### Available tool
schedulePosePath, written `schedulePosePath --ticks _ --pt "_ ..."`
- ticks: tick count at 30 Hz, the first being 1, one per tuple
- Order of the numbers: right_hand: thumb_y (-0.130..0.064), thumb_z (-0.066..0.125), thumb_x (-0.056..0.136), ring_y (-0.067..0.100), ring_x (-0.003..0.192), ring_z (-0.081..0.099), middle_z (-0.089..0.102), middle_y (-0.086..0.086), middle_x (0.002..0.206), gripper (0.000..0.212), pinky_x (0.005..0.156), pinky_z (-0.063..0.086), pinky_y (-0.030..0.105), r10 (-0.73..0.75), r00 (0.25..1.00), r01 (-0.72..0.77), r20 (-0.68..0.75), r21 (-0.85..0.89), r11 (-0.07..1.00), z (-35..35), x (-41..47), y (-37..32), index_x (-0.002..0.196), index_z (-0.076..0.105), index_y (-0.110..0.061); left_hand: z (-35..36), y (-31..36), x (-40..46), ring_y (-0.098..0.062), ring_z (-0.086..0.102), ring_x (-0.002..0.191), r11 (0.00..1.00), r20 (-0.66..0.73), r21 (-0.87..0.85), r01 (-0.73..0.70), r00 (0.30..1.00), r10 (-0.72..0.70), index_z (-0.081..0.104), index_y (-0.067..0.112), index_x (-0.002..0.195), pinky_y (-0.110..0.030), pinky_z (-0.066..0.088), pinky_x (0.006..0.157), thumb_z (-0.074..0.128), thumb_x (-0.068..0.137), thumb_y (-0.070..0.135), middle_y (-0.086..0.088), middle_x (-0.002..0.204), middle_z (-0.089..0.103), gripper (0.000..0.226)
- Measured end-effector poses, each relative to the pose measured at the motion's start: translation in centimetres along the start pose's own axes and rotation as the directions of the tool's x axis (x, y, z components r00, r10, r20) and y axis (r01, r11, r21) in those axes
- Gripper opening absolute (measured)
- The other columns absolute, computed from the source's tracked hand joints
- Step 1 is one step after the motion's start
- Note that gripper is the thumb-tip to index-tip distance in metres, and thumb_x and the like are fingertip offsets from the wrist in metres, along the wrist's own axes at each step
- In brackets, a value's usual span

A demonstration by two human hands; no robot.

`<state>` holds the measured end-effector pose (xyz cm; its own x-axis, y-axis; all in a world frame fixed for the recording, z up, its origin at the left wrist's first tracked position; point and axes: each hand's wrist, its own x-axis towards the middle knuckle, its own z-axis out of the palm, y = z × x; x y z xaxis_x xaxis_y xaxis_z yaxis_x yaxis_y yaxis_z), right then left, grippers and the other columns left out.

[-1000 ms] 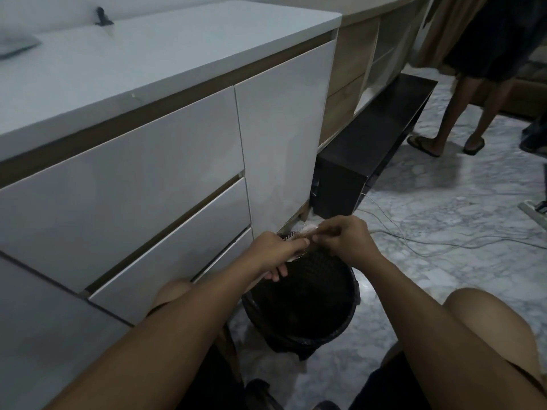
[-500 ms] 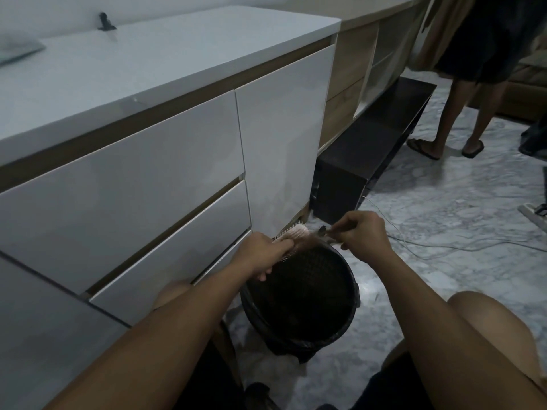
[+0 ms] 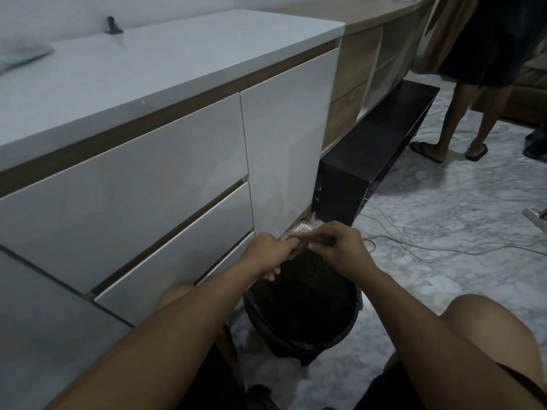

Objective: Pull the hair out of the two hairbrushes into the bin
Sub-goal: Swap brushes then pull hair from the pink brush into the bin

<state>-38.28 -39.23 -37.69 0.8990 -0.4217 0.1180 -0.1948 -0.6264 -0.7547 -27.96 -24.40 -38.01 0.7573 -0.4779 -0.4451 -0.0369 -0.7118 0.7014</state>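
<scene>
Bin [image 3: 302,329] sits on the floor between the knees, directly below both hands. Hairbrush [image 3: 297,233] hangs over its far rim, long axis running near-left to far-right. Left hand [image 3: 266,251] grips the brush's near end; right hand [image 3: 340,250], nearer the bristles, has fingertips pinched together, hair indiscernible.

bare forearms [image 3: 165,344] and knees [image 3: 485,324], dark shorts [image 3: 384,389], no sleeves showing.

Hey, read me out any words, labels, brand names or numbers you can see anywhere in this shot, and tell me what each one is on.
None: no readable text shows anywhere in this view.
The hairbrush, gripped by the left hand, shows no brand mark.
The bin and its black liner are plain.
The white cabinet fronts and top carry no labels.
The flat thing at the cabinet's far left is too blurred to tell.
</scene>
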Motion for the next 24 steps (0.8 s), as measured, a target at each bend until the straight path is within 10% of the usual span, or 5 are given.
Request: schedulePosePath --ticks 8,15,20,24 --pt "-0.002 0.070 0.080 0.017 0.083 0.065 0.072 0.004 0.089 0.014 0.072 0.051 0.028 0.097 0.987 -0.110 -0.131 -0.094 0.989 -0.9 0.6 0.5 0.089 0.075 -0.012 -0.9 -1.1 0.3 -0.018 0.056 0.035 0.999 -0.038 0.033 -0.003 0.999 0.004 0.062 0.007 0.067 -0.026 0.049 0.051 0.058 0.085 0.056 -0.005 0.048 0.062 0.052" --pt "-0.014 0.079 0.072 0.010 0.102 0.059 0.057 -0.003 0.120 0.051 0.082 0.048 0.015 0.007 0.994 -0.009 0.107 0.013 1.000 0.0 0.1 0.4 0.118 0.064 -0.031 -0.4 -0.2 -0.3 -0.017 0.053 0.034 1.000 0.009 0.026 0.008 1.000 -0.009 0.066 0.002 0.082 -0.022 0.042 0.042 0.058 0.089 0.051 -0.007 0.052 0.061 0.050" --pt "-0.015 0.078 0.077 0.008 0.095 0.063 0.068 0.000 0.106 0.023 0.088 0.052 0.026 -0.074 0.997 0.075 0.018 -0.048 0.996 0.5 -0.1 -0.2 0.099 0.077 -0.021 -0.1 0.5 -0.7 -0.017 0.049 0.032 0.998 0.065 -0.045 0.033 0.997 -0.030 0.065 0.001 0.083 -0.021 0.037 0.040 0.057 0.087 0.039 -0.008 0.051 0.060 0.039" --pt "-0.014 0.077 0.080 -0.004 0.071 0.061 0.075 -0.003 0.088 0.014 0.066 0.043 0.000 0.048 0.995 -0.051 -0.082 -0.041 0.998 -0.6 0.1 0.0 0.093 0.079 -0.017 -0.7 0.2 -0.4 -0.019 0.049 0.032 0.997 0.081 -0.064 0.034 0.996 -0.029 0.063 0.001 0.076 -0.023 0.037 0.040 0.057 0.088 0.031 -0.009 0.051 0.059 0.033"
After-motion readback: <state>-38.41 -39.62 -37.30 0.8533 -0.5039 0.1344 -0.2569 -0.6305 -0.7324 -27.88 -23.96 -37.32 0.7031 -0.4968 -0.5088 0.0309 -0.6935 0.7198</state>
